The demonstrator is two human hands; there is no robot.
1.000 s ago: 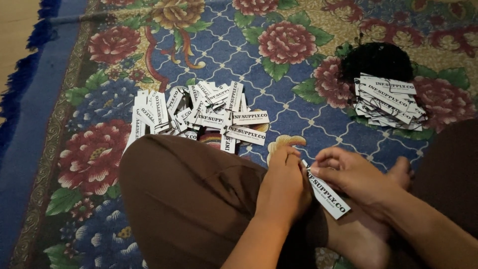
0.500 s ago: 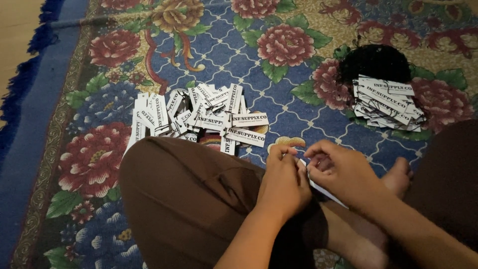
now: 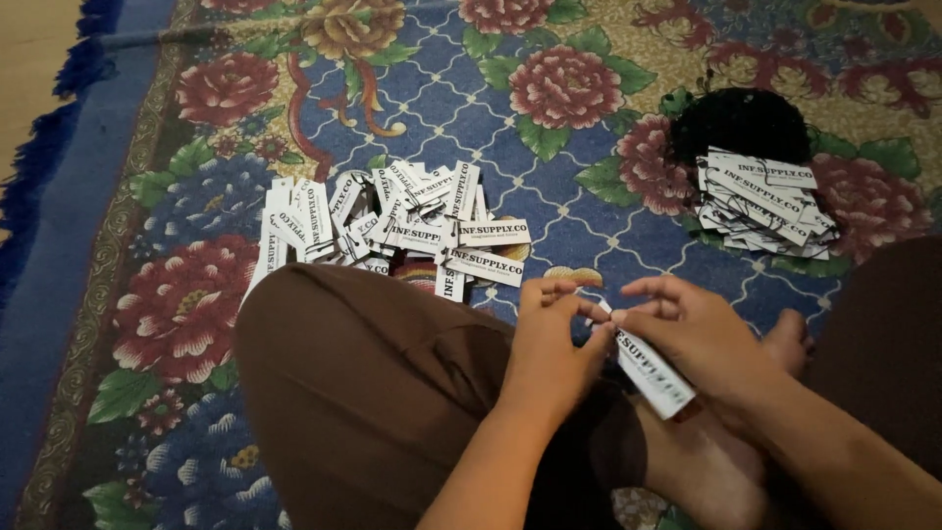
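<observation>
Both hands meet over the lap: the right hand pinches a white paper tag by its far end while the left hand closes its fingers narrowly at that end, seemingly working its top. Whether thread runs there is too small to tell. Loose tags lie far left on the carpet; a stacked pile beside black cords lies far right.

Matt card tags, woven pile rug, soft brown cloth trousers, black string bundle.
</observation>
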